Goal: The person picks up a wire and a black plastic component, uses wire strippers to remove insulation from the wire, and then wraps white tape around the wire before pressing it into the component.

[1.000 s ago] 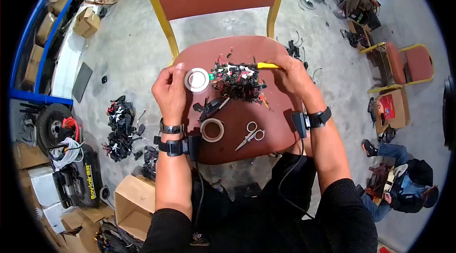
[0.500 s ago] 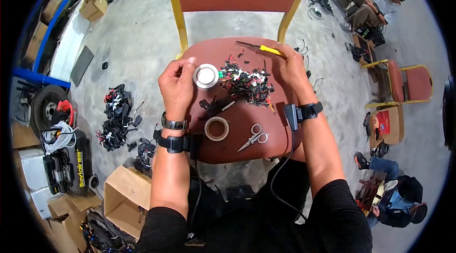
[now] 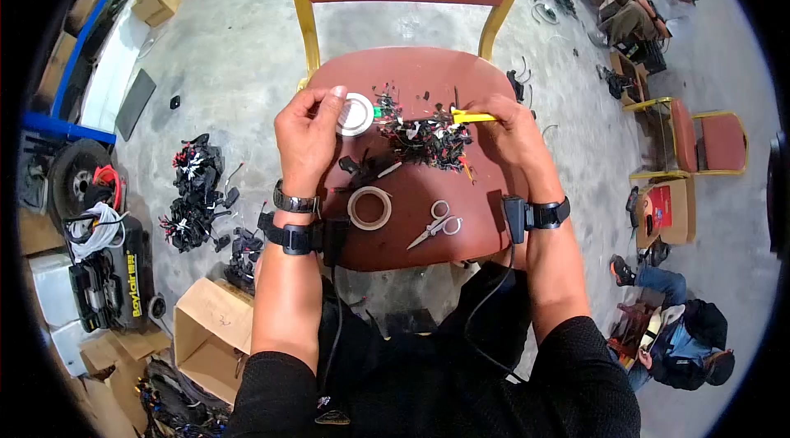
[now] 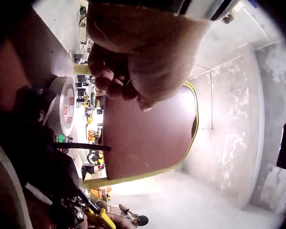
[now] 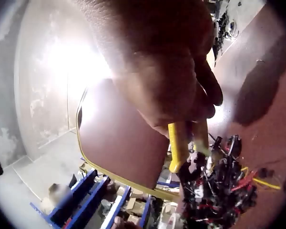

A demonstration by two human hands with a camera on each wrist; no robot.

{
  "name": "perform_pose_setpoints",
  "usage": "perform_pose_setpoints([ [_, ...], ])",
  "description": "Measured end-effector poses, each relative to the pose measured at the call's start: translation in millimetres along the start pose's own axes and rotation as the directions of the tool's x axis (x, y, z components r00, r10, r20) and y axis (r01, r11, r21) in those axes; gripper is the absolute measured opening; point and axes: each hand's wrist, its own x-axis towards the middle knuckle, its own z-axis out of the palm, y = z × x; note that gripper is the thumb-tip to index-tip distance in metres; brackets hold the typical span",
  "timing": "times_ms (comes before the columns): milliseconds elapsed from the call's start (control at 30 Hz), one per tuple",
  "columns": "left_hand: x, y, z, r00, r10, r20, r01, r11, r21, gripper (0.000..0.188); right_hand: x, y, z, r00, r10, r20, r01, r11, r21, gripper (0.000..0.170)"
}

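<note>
A heap of small black, white and red wire pieces and connectors [image 3: 428, 146] lies mid-seat on a red chair [image 3: 473, 228]. My right hand [image 3: 508, 127] grips a tool with two yellow handles [image 5: 178, 148] and a dark slender tip; the tip points left and reaches over the heap's back part. Left of the heap sits a silver-white tape roll [image 3: 355, 114], with a small green piece at its right side. Just beside that roll hovers my left hand [image 3: 309, 138], fingers loosely curled [image 4: 115, 88], thumb along the index finger; nothing shows between them.
Nearer me on the seat are a second tape roll [image 3: 369, 208], small scissors [image 3: 434, 225] and a dark tool [image 3: 366, 168]. Black wire bundles [image 3: 193, 191] lie on the floor left, by a cardboard box [image 3: 210, 331]. Two people sit at the right.
My right hand first raised the yellow-handled tool toward the seat's back, then brought its tip down to the heap. My left hand has shifted slightly closer to the tape roll.
</note>
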Motion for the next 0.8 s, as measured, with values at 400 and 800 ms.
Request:
perform_pose_setpoints([
  [400, 6, -5, 1, 0.997, 0.023, 0.077, -0.047, 0.945, 0.323, 0.027, 9, 16, 12, 0.957, 0.223, -0.187, -0.147, 0.924, 0.354, 0.021],
  [800, -34, -8, -15, 0.991, 0.118, 0.06, -0.132, 0.914, 0.383, 0.04, -78, -21, 9, 0.861, 0.492, -0.128, -0.249, 0.628, 0.738, 0.023],
])
